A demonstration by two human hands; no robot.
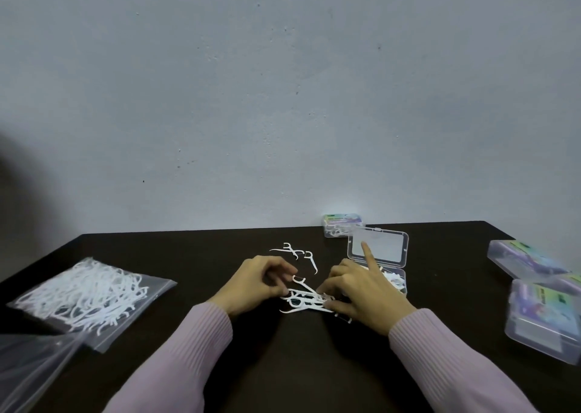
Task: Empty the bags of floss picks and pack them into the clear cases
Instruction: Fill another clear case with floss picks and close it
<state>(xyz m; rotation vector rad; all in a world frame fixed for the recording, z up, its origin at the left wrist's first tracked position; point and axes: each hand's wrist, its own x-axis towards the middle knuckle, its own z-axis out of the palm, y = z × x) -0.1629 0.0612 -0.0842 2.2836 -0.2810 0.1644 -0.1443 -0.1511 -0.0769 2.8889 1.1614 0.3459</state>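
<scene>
Pale grey wall [283, 98] fills the upper half of the head view, and below it runs a dark surface [195, 255] carrying everything else; near the middle, both hands work a small heap of white floss picks [306, 301]; the left hand [257, 282], in a pink ribbed sleeve [176, 359], has its fingers curled and pinches picks at the heap's 9 o'clock edge; the right hand [364, 296] lies over the heap's 3 o'clock side with thumb and curled fingers holding picks, its index finger sticking out straight toward 12 o'clock; a few loose picks [297, 253] lie apart at 12 o'clock of the heap; just beyond the right hand, at about 1 o'clock, sits an open clear case [379, 249], lid raised, with some picks in its tray partly hidden by the hand; behind it, against the wall, stands a closed case with a coloured label [344, 225]; at 9 o'clock of the hands, well apart, lies a clear zip bag full of picks [85, 296], and another clear bag [28, 371] lies at 8 o'clock by the picture's edge, its contents unclear; at 3 o'clock, several blurred labelled cases [540, 305] are grouped together.
</scene>
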